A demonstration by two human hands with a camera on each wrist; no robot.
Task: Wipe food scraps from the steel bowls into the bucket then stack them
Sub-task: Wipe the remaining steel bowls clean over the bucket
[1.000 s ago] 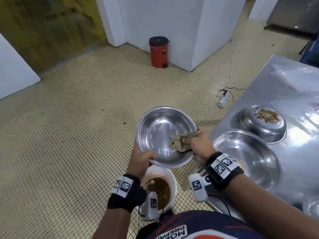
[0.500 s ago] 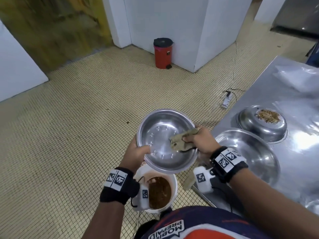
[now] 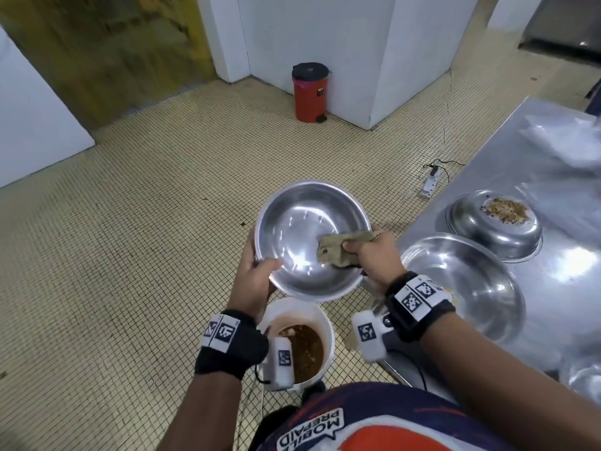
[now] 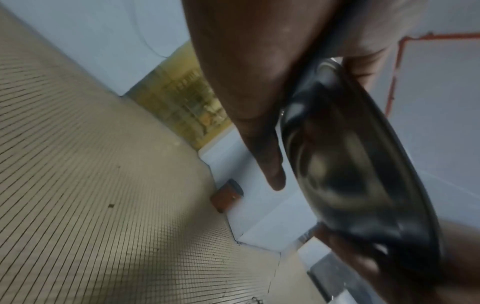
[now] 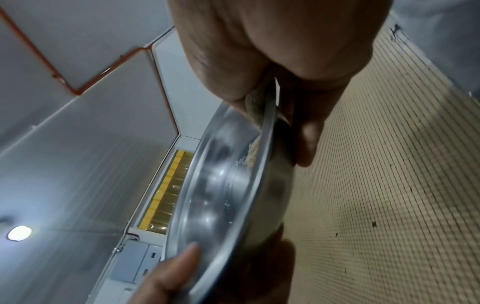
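Steel bowl [image 3: 310, 237]: held tilted in the air, right above the bucket.
Left hand [image 3: 255, 276]: thumb curled over the near rim, fingers [image 4: 267, 162] under the outside wall.
Right hand [image 3: 374, 258]: fingers bunched round a brownish cloth [image 3: 338, 249], pressing it inside the bowl's right side.
Bucket [image 3: 300, 343]: white, on the floor, brown slop inside.
Surface [image 3: 569, 278]: steel, carrying a big upright bowl [image 3: 461, 284] and an upturned bowl [image 3: 494, 224] with scraps on top.
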